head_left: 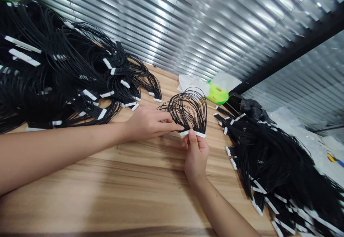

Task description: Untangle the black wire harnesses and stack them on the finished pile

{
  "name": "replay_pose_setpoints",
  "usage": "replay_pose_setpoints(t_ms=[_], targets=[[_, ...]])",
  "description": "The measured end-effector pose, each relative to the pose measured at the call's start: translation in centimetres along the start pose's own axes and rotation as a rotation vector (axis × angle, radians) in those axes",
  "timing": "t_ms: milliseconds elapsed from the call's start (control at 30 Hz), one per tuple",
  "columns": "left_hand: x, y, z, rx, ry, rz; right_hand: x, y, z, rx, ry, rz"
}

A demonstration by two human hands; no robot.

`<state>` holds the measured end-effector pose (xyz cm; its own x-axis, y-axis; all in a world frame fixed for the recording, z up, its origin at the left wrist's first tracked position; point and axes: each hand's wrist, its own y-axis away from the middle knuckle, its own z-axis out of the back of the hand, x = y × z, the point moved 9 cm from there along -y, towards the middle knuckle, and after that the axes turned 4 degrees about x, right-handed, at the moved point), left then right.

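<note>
A black wire harness (192,109) arches up in a loop between my hands, above the wooden table. My right hand (197,154) pinches its white connector (200,134), thumb on the near face and fingers behind. From the left, my left hand (150,122) reaches in with its index finger stretched along the wires just above the connector. Its other fingers are closed around the left part of the harness, and what lies beneath them is hidden.
A large heap of black harnesses (61,61) with white connectors covers the left side. Another pile (279,158) lies on the right. A green tissue pack (218,93) and white tissue sit against the corrugated metal wall (150,18). A yellow-and-blue tool (333,158) lies far right.
</note>
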<state>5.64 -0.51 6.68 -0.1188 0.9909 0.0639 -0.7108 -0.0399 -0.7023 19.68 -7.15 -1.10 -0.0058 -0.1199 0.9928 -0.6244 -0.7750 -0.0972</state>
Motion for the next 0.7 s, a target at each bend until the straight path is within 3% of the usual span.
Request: replay_pose_setpoints(t_ms=[200,333,533,700], targets=[[-0.6,-0.4,-0.5,0.092,-0.055,-0.012,0.1,0.0,-0.2,0.015,0.068,-0.012],[-0.5,-0.6,-0.6,0.1,0.025,0.045,0.4,0.2,-0.6,0.046,0.133,-0.003],[0.2,-0.5,-1.5,0.202,0.186,0.163,0.8,0.3,-0.6,0.052,0.191,0.029],[-0.3,-0.5,-2.4,0.265,0.089,0.137,0.6,0.2,-0.7,0.061,0.183,0.01]])
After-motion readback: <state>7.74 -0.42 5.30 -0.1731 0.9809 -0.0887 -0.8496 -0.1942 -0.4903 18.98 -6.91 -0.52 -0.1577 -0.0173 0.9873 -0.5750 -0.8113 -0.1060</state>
